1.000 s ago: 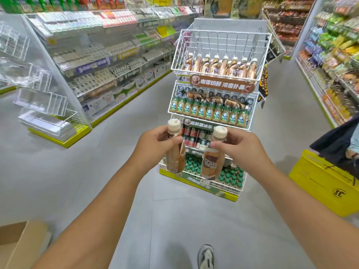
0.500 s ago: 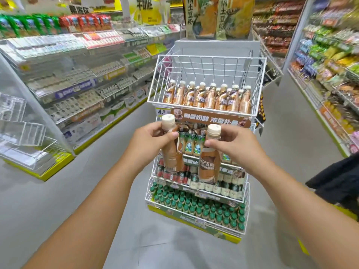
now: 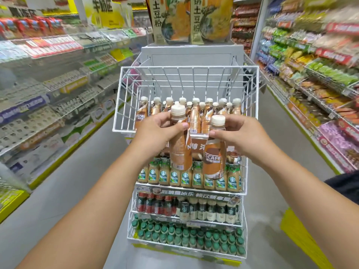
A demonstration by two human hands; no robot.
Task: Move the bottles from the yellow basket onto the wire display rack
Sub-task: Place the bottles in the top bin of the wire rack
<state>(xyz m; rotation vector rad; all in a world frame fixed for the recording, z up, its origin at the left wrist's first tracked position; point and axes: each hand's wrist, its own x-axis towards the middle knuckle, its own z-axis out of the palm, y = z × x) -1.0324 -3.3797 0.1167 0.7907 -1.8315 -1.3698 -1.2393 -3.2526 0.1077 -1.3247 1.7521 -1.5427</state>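
Coffee bottles: two brown Nescafe bottles, left one (image 3: 179, 144) and right one (image 3: 214, 152), held upright just before the top basket (image 3: 124, 94) of the wire display rack.
Left hand (image 3: 157, 129): wrapped round its bottle's neck.
Right hand (image 3: 237, 133): pinching the other's neck under the cap.
Handling: likely stiff plastic, full, moderately heavy, slick sleeve; the neck grip suits.
Beyond: yellow basket (image 3: 299, 235), low right, blurred.
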